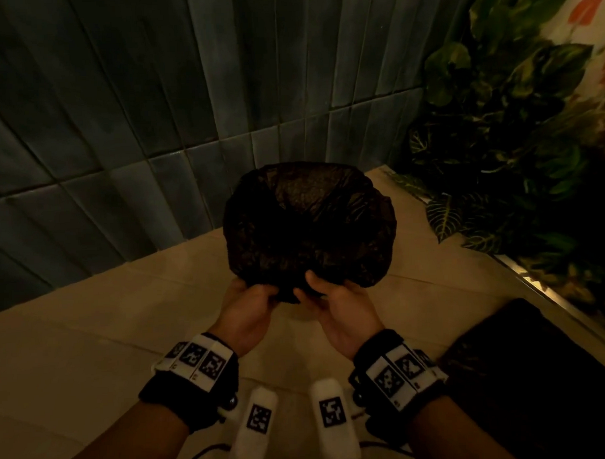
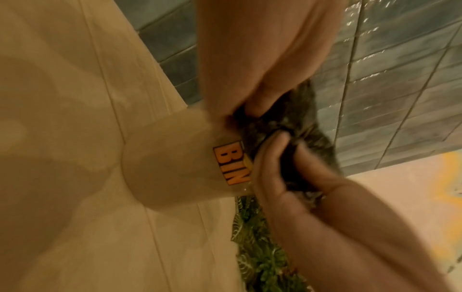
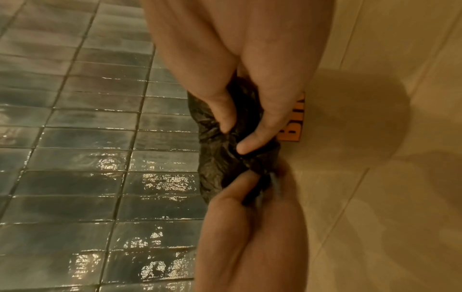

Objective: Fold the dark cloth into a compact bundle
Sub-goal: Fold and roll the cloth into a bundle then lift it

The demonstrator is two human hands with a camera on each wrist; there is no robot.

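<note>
we are holding both hands close together just in front of us, above the pale tiled floor (image 1: pixel 92 339), and both are gripping the near edge of the dark cloth (image 1: pixel 309 225). our left hand (image 1: pixel 247 308) is curling its fingers and thumb round a bunch of that edge; in the left wrist view the left thumb (image 2: pixel 260 98) is pressing into the crumpled fabric. our right hand (image 1: pixel 334 303) is pinching the same gathered edge just beside it, thumb on top, the other fingers underneath. the two grips are almost touching, so neither hand is nearer than the other.

from that pinched point the dark cloth is ballooning away from us, up and toward the far side, as a rounded puffed mass held clear of the floor. it is looking thin and crinkled, and no clear long axis is showing; it is spreading about evenly left and right of the grips. so the bulk is lying beyond our fingertips, and we are judging that the coming fold is needing that far bulge brought back toward the hands or pressed flat, since the bundle is not yet compact.

below the cloth, the wrist views are showing orange lettering (image 2: pixel 232 165) on a pale surface; what it belongs to we cannot tell. farther off, the blue-grey tiled wall (image 1: pixel 119 132) is standing behind, with leafy plants (image 1: pixel 514 136) at the far right.
</note>
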